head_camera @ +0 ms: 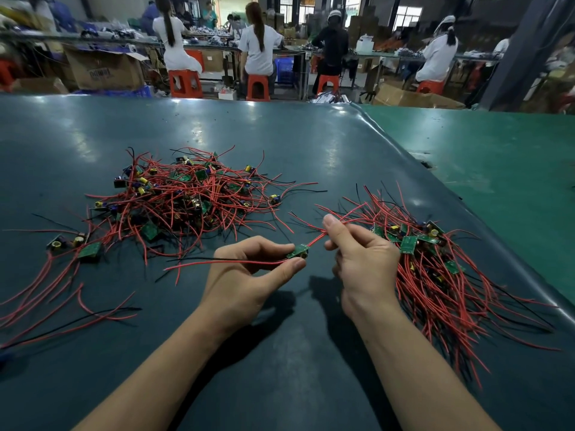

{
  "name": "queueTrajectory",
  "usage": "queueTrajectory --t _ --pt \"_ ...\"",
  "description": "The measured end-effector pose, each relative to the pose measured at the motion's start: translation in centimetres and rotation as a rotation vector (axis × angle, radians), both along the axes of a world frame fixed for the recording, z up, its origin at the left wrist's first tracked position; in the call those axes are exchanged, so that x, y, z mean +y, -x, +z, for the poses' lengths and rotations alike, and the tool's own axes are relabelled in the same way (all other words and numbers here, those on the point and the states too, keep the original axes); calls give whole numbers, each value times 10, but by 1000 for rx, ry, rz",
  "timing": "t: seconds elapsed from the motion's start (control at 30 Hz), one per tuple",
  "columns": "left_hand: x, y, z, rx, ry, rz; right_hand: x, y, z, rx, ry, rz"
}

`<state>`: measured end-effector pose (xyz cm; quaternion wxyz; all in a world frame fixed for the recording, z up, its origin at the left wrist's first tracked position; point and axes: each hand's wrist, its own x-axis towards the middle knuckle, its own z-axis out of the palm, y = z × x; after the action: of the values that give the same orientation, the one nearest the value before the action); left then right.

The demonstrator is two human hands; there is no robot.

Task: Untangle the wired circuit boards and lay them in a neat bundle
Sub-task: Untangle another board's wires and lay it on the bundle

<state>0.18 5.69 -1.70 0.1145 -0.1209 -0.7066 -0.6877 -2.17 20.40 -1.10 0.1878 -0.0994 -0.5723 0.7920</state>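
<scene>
— What do the hands hold?

— The left hand (249,269) pinches a small green circuit board (297,251) between thumb and forefinger, just above the dark table mat (280,144). The right hand (361,259), fingers curled, grips that board's red wires (317,237), which run up and to the right from the board's edge, out past the raised thumb.

— So the board sits between the two hands?

— Yes, at the left fingertips, with the right hand just beside it. More thin red and black leads (224,261) trail leftward from the board under the left hand.

— And the rest of the boards?

— Just right of the right hand lies the sorted bundle (435,269), boards together at the top, wires fanned toward the near edge. Up and left of the left hand lies the tangled heap (186,197). A few loose boards (77,245) lie further left, apart from the heap, wires trailing down.

— Behind the table?

— People on orange stools (185,84) at benches.
</scene>
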Motion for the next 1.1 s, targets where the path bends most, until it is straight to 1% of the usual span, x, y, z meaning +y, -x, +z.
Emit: queueTrajectory --t 0.1,0.27,0.33,0.4,0.43,0.57,0.6,0.63,0.67,0.7,0.73,0.77,0.8,0.83,0.87,0.9,0.97,1.1 --pt "-1 1 0 34 0 16 0 1 -1 47 -92 -72" --pt "-4 -1 0 77 -42 19 19 11 -1 29 32 -204" --pt "-4 -1 -1 91 -38 20 23 13 -3 42 7 -208" --pt "-4 0 -2 88 -36 28 23 14 -5 80 -123 -230" --pt "-5 1 -3 87 -29 37 23 14 -7 115 -236 -263" --pt "-6 1 -8 104 68 50 28 12 -13 289 -818 -462" --pt "-7 1 -9 106 88 45 28 12 -13 299 -899 -496" --pt "-7 1 -10 107 103 43 27 11 -13 280 -912 -500" --pt "-7 1 -10 112 107 45 26 11 -12 226 -819 -457" --pt "-8 2 -9 122 98 54 24 11 -11 154 -603 -345" --pt "-8 3 -8 132 76 73 21 9 -8 64 -340 -179" --pt "-8 4 -7 136 47 94 18 7 -5 -42 -131 14" --pt "-8 4 -7 135 25 107 15 5 -4 -149 -46 198" --pt "-9 5 -6 134 19 108 11 2 -3 -223 -39 350" --pt "-9 5 -6 134 31 98 7 -1 -4 -242 -49 462" --pt "-9 4 -7 137 59 81 2 -4 -4 -228 -47 525" --pt "-9 4 -8 138 112 51 -3 -6 -2 -187 -27 524" --pt "-7 4 -10 138 106 33 9 2 2 -139 30 293"
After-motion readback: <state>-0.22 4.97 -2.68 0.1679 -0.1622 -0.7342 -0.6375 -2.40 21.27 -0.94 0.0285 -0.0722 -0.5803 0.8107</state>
